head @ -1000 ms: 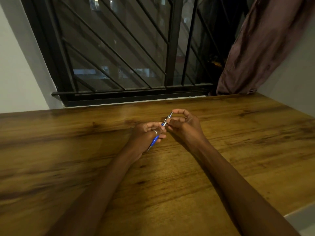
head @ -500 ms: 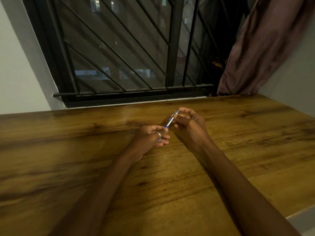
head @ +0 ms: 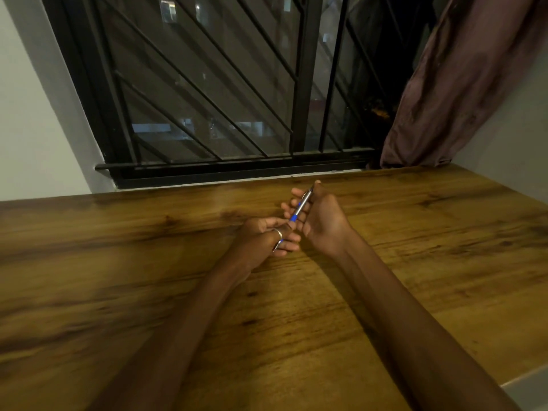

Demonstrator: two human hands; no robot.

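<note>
The pen (head: 299, 207) slants just above the table (head: 148, 292): the left hand (head: 264, 241) curls round the blue lower end to steady it, the right hand (head: 321, 221) pinches the silver upper barrel, probably to twist or pull it

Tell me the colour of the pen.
The pen is silver with blue sections; the head view shows it best.

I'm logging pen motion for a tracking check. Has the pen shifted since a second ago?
Yes. The pen has moved away from the person and slightly right, toward the window frame; its top end now lies nearer that frame.
</note>
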